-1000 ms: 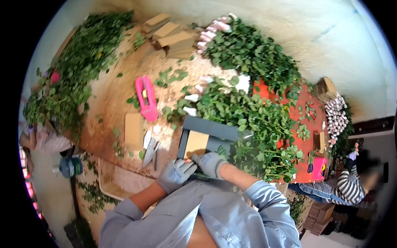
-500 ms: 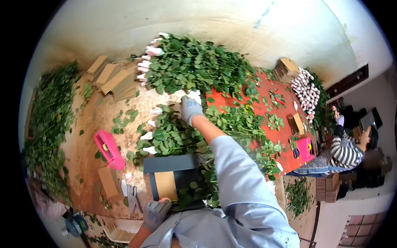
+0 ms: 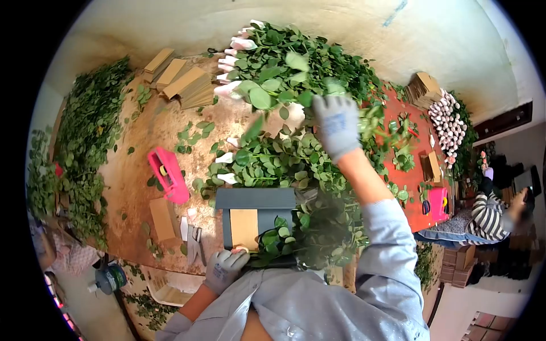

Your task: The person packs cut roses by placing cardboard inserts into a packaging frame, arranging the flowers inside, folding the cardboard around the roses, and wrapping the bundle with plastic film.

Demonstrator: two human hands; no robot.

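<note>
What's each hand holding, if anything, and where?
The right hand holds a leafy flower stem, away from its bud; the left hand is at a peach bloom, its grip unclear.

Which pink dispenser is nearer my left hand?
The pink dispenser on the brown tabletop; the other dispenser sits on the red surface, much farther from the left hand.

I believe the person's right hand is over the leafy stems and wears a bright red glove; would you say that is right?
Not quite: the head view shows that the glove is grey, not bright red. The right hand is indeed over the leafy stems.
</note>
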